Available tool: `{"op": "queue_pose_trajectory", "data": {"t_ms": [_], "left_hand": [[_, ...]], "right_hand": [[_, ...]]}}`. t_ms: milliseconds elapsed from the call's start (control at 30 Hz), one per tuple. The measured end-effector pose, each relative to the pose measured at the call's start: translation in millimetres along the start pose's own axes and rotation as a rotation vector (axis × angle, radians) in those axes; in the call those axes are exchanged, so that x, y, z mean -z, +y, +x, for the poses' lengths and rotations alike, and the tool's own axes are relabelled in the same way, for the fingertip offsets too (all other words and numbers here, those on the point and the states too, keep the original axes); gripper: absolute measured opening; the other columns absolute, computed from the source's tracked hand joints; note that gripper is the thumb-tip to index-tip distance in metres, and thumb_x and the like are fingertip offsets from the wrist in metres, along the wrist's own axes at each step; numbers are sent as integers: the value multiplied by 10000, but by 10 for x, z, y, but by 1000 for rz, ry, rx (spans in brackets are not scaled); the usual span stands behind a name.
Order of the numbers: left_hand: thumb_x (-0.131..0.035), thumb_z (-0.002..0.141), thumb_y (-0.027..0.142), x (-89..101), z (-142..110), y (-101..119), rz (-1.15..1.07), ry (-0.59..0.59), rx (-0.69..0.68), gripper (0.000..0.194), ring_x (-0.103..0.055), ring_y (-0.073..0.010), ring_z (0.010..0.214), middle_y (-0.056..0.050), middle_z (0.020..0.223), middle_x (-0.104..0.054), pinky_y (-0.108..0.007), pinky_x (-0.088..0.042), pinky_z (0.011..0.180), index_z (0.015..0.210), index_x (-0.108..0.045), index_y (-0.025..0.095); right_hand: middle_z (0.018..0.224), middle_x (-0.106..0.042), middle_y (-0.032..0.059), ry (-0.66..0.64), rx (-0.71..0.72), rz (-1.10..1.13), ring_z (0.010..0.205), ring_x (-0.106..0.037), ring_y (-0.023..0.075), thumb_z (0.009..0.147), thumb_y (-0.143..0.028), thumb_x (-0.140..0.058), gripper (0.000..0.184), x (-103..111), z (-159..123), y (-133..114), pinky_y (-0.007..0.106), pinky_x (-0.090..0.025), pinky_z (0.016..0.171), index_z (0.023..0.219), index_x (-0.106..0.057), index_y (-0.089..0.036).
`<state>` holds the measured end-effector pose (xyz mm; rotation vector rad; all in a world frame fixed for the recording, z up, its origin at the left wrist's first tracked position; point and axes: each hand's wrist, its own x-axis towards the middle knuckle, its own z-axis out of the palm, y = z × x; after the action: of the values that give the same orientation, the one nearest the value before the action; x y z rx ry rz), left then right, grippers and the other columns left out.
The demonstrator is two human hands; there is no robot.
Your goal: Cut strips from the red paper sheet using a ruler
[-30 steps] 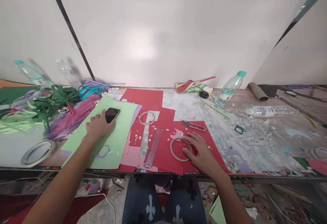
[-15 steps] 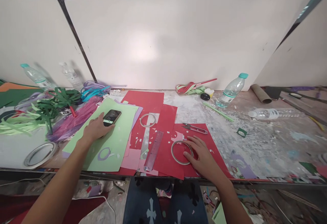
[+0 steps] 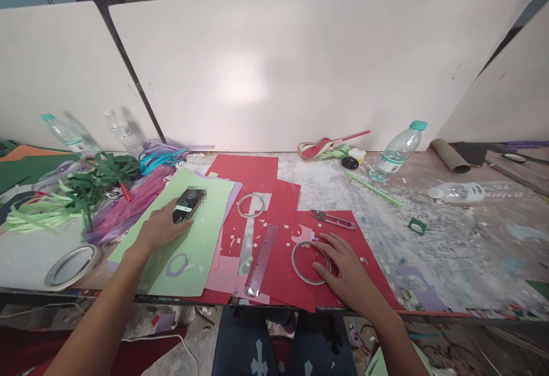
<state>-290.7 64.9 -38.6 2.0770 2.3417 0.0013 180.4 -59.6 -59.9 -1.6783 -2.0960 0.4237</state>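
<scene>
My left hand [image 3: 160,227] lies on a light green paper sheet [image 3: 201,233], fingers resting on the near end of a black phone [image 3: 187,204] with its screen lit. My right hand [image 3: 347,270] lies flat and open on a red paper sheet [image 3: 283,261], fingertips touching the right side of a metal ring [image 3: 309,262]. A clear ruler [image 3: 262,252] lies between my hands. A second ring [image 3: 251,205] and small thread snips [image 3: 333,220] lie further back on the red paper.
Green and purple paper strips [image 3: 81,193] pile up at the left beside two water bottles [image 3: 68,134]. A round lid [image 3: 71,266] sits at the near left. Another bottle [image 3: 397,150] stands at the right, one more bottle [image 3: 472,192] lies flat. White boards [image 3: 300,67] wall the back.
The phone screen has lit up under my left hand. Both hands stay nearly where they were; the view has shifted slightly.
</scene>
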Motion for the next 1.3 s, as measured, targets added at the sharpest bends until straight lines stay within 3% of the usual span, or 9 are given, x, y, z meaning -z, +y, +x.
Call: {"op": "queue_pose_trajectory", "data": {"t_ms": [267,467,600,667,733,833,1000,1167,1300], "left_hand": [[-441,837,522,-25,-99,-15,42,36,22,789,-521,-395,1170,-192,1304,-552,-439,-402,907,1477,-243,105],[-432,861,472,113,-306,272,51,152,84,679,-474,-435,1186,-201,1357,-492,-523,-385,931,1426,-347,106],[-429,901,398,167,-723,863,-128,302,-275,554,-404,-329,1302,-163,1419,-446,-481,-300,1082,1379,-419,117],[-450,919,421,121,-1007,1215,-262,161,-560,503,-400,-276,1316,-115,1411,-473,-430,-316,1098,1352,-463,167],[-498,908,434,37,-1270,1501,-305,53,-679,540,-314,-292,1374,-88,1478,-398,-470,-289,1117,1396,-433,211],[-499,917,404,-96,-1501,1717,-313,-7,-706,527,-226,-317,1413,-50,1522,-333,-538,-241,1128,1419,-414,268],[-490,913,361,-168,-1531,1714,-339,62,-620,484,-267,-324,1392,-53,1490,-389,-549,-249,1122,1382,-461,244],[-482,872,239,-124,-1554,1735,-376,171,-539,379,-486,-294,1190,-84,1264,-570,-489,-389,1024,1242,-563,224],[-528,823,229,-144,-1554,1771,-407,220,-446,363,-538,-309,1058,-96,1127,-597,-498,-438,920,1182,-575,239]], "right_hand": [[1384,-509,99,17,12,2,1323,-393,290,889,-447,-506,414,2,-2,6,484,-351,1083,1234,-613,-244],[1303,-557,121,121,-8,49,1256,-457,262,884,-335,-478,365,-37,31,28,438,-383,1054,1189,-623,-198],[1228,-598,128,220,-60,9,1215,-479,276,853,-308,-488,283,-64,76,80,441,-384,1032,1002,-693,-183],[1169,-631,127,266,-87,-38,1201,-481,289,838,-303,-501,246,-53,87,117,457,-361,1037,894,-709,-184],[1092,-665,120,326,-118,-58,1154,-510,290,828,-300,-507,228,-23,87,158,465,-349,1033,842,-704,-185],[1030,-688,118,470,-202,-16,1046,-567,283,831,-319,-502,235,46,75,203,459,-376,984,877,-683,-176],[1132,-635,184,743,-270,-20,1089,-541,325,849,-355,-484,370,126,50,91,482,-361,972,1115,-596,-122],[1004,-676,104,316,-4,-46,992,-570,275,877,-378,-504,275,103,79,-230,410,-403,907,1027,-636,-189],[1009,-668,128,16,-16,-202,998,-541,323,776,-501,-647,426,106,182,-444,420,-412,840,1044,-632,-170]]}}
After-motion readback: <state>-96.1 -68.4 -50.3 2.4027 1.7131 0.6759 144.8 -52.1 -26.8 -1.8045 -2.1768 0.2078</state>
